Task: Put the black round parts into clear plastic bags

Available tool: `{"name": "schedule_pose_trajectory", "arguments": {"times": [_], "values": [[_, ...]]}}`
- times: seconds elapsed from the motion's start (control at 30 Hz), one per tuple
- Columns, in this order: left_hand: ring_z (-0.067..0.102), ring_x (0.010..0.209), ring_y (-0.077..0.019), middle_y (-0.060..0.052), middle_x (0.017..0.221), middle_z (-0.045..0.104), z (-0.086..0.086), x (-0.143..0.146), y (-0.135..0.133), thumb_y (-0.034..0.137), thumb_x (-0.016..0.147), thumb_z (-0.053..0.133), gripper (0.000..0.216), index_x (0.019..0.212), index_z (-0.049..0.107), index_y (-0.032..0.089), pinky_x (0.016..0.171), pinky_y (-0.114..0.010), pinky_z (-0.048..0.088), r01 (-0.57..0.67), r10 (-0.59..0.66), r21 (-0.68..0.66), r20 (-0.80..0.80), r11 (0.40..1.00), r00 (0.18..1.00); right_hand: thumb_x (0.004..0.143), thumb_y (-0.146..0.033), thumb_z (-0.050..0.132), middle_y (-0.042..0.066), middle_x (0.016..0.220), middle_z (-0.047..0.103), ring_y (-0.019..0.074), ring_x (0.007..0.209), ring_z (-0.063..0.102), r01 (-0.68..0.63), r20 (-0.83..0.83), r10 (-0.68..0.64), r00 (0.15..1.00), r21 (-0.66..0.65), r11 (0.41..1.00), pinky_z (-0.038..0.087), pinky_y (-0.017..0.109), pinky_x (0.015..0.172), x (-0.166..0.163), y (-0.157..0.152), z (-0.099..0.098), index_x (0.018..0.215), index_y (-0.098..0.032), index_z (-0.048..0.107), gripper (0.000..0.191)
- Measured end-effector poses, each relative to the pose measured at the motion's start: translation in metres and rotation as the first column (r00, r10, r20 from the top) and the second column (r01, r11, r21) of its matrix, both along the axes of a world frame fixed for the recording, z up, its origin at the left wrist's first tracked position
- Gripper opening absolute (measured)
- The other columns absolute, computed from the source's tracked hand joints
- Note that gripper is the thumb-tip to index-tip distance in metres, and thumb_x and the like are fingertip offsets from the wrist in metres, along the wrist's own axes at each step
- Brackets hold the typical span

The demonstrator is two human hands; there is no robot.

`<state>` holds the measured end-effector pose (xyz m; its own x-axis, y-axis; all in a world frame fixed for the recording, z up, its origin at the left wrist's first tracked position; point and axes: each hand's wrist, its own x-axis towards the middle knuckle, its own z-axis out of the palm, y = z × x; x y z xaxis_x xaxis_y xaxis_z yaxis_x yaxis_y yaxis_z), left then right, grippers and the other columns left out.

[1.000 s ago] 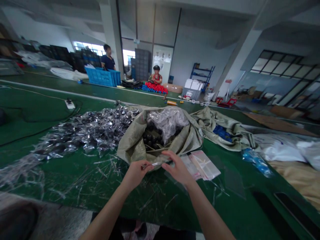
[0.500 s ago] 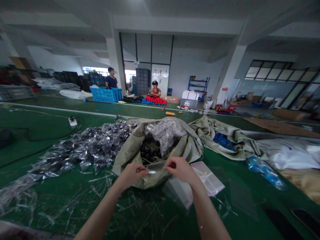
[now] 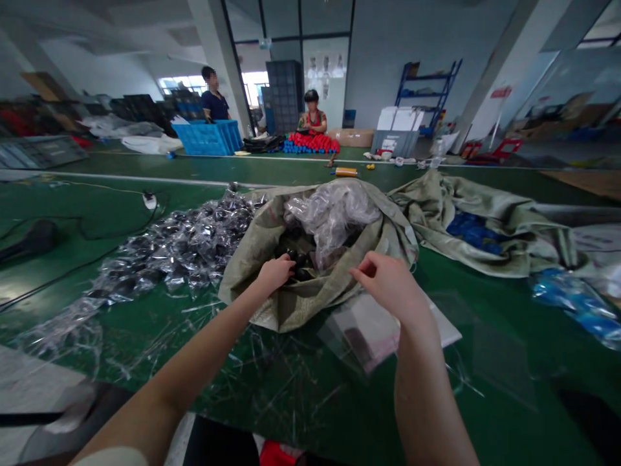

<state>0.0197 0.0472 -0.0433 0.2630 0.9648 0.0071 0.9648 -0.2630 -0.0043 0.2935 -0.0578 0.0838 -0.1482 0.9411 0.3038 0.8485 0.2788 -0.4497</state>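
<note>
A large grey-green woven sack [image 3: 301, 307] lies with its mouth open on the green floor. Black balls [image 3: 301, 262] and crumpled clear plastic [image 3: 334, 213] fill its opening. My left hand [image 3: 276, 272] reaches over the near rim, fingers curled against a black ball. Over the sack's right edge, my right hand [image 3: 385, 278] is closed in a pinch; whatever is between its fingertips is too small to make out. Under my right forearm lies a stack of flat clear bags [image 3: 373, 343].
Black balls in clear bags [image 3: 179, 252] form a long heap to the left. Another sack [image 3: 514, 249] holds blue items [image 3: 473, 232]. Clear strips [image 3: 272, 375] litter the floor. Beyond, one person [image 3: 313, 116] sits behind red and blue pieces; another [image 3: 215, 97] stands by a blue crate [image 3: 208, 137].
My left hand has moved forward into the sack's mouth, onto the balls. My right hand stays pinched and is farther from the left. The view has tilted down.
</note>
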Motion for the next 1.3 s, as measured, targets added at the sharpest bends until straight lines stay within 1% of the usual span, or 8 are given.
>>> {"name": "schedule_pose_trajectory", "arguments": {"times": [0.17,0.43,0.57,0.7,0.8,0.9,1.03,1.3], "values": [[0.066,0.081,-0.0196,-0.007,0.109,0.065,-0.001,0.004,0.011,0.03,0.091,0.045,0.029,0.099,0.073,0.024,0.065,-0.027,0.044,0.013,-0.017,-0.032,-0.112,0.999,0.994,0.083,-0.028,0.065,0.0,0.068,0.066,0.0168,0.064,0.059,-0.023,-0.024,0.023,0.999,0.004,1.0,0.035,0.029,0.062,0.006,0.006,0.0,0.067,-0.02,0.057,0.019],[0.065,0.083,-0.0198,-0.006,0.107,0.066,0.0,0.003,0.01,0.024,0.092,0.039,0.033,0.089,0.071,0.02,0.066,-0.027,0.044,-0.035,0.033,-0.008,-0.138,0.999,0.99,0.083,-0.029,0.065,0.001,0.068,0.065,0.016,0.063,0.058,-0.045,-0.064,0.045,0.997,-0.006,0.999,0.036,0.028,0.061,0.011,0.007,0.004,0.068,-0.02,0.058,0.019],[0.066,0.085,-0.0194,-0.007,0.113,0.064,-0.001,-0.004,0.012,0.029,0.094,0.039,0.031,0.1,0.068,0.02,0.072,-0.028,0.047,-0.115,0.118,0.076,-0.029,0.99,0.993,0.084,-0.029,0.064,0.0,0.067,0.064,0.0153,0.062,0.058,-0.045,-0.095,0.047,0.994,0.014,0.999,0.039,0.029,0.063,0.016,0.004,0.006,0.069,-0.02,0.058,0.019],[0.064,0.096,-0.0195,-0.008,0.107,0.067,0.009,-0.024,0.012,0.031,0.095,0.038,0.032,0.101,0.067,0.018,0.084,-0.027,0.047,-0.233,0.21,0.149,0.155,0.961,0.965,0.084,-0.032,0.062,0.001,0.068,0.065,0.0158,0.063,0.058,-0.047,-0.115,0.053,0.992,0.06,0.997,0.041,0.03,0.065,0.021,0.002,0.006,0.069,-0.02,0.058,0.02],[0.063,0.098,-0.0195,-0.008,0.105,0.068,0.016,-0.034,0.005,0.032,0.095,0.039,0.033,0.101,0.069,0.018,0.087,-0.027,0.046,-0.258,0.226,0.161,0.19,0.953,0.955,0.084,-0.034,0.061,0.001,0.068,0.065,0.0163,0.064,0.058,-0.04,-0.119,0.05,0.992,0.084,0.996,0.041,0.03,0.066,0.022,0.001,0.006,0.069,-0.02,0.058,0.021],[0.063,0.096,-0.0193,-0.007,0.11,0.067,0.012,-0.027,-0.004,0.035,0.095,0.039,0.035,0.102,0.07,0.021,0.084,-0.027,0.047,-0.2,0.185,0.132,0.12,0.971,0.975,0.085,-0.034,0.06,0.002,0.069,0.065,0.0164,0.064,0.059,-0.048,-0.114,0.059,0.992,0.089,0.995,0.041,0.031,0.066,0.022,0.001,0.005,0.07,-0.02,0.058,0.021],[0.065,0.092,-0.021,-0.006,0.121,0.062,-0.005,-0.004,-0.008,0.041,0.094,0.042,0.035,0.108,0.07,0.024,0.075,-0.03,0.049,-0.073,0.078,0.072,-0.061,0.995,0.995,0.084,-0.033,0.061,0.002,0.068,0.065,0.0165,0.064,0.058,-0.056,-0.104,0.066,0.992,0.093,0.994,0.04,0.03,0.064,0.02,0.0,0.006,0.069,-0.02,0.058,0.02],[0.066,0.087,-0.0228,-0.01,0.115,0.063,-0.018,0.004,-0.003,0.026,0.096,0.033,0.039,0.1,0.072,0.019,0.069,-0.032,0.048,-0.097,0.104,0.059,-0.129,0.994,0.986,0.083,-0.031,0.062,0.001,0.068,0.064,0.0158,0.063,0.058,-0.031,-0.096,0.039,0.995,0.08,0.996,0.04,0.03,0.066,0.022,0.0,0.006,0.07,-0.02,0.059,0.018]]}}
